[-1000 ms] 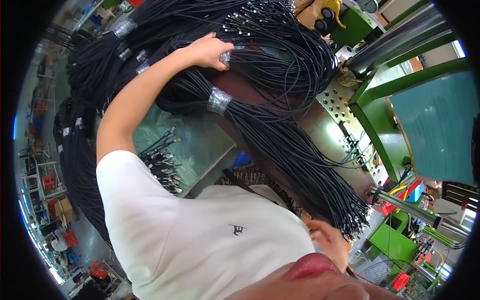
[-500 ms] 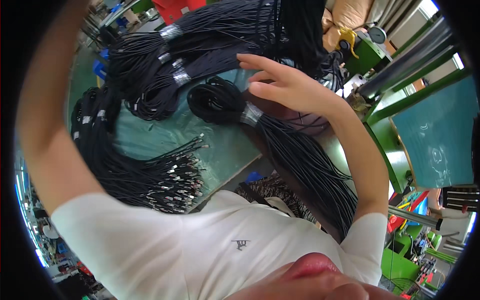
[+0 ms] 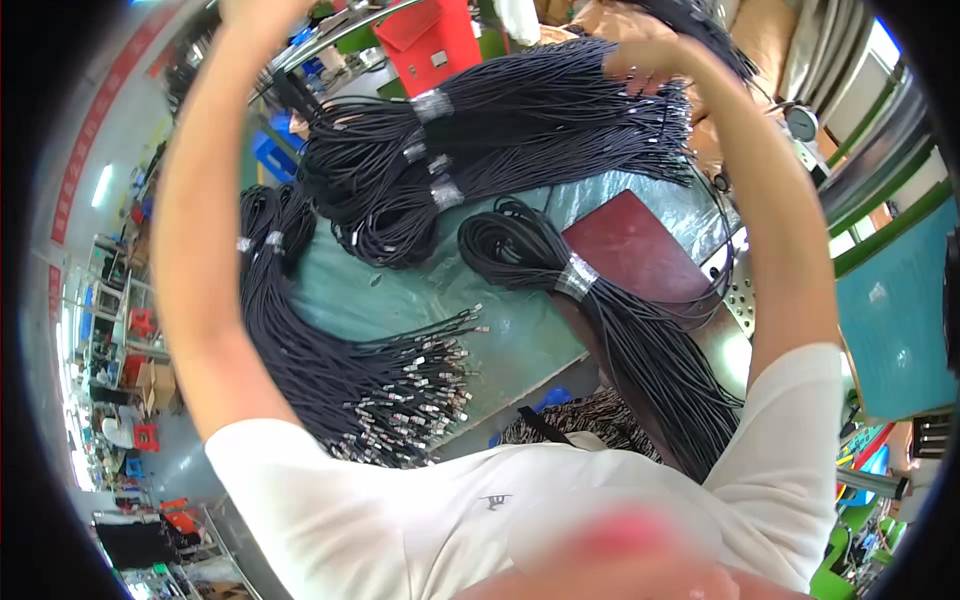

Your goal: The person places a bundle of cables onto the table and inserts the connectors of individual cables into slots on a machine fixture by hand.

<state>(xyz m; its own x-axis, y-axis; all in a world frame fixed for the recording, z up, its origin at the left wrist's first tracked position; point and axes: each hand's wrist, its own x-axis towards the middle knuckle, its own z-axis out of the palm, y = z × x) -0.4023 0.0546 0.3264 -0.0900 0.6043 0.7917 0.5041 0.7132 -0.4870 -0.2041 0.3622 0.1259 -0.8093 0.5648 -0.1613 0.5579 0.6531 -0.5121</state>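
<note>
Both hands raised: right hand (image 3: 650,62) fingers grip black cable bundle (image 3: 540,110); left unclear.

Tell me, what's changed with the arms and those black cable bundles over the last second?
Both arms have swung upward. The right hand, which reached toward the taped bundle half a second ago, now lifts a bunch of black cables at the top of the picture. The left hand, earlier on the cables, is raised and mostly out of frame. The bundles on the green table lie as before.
</note>
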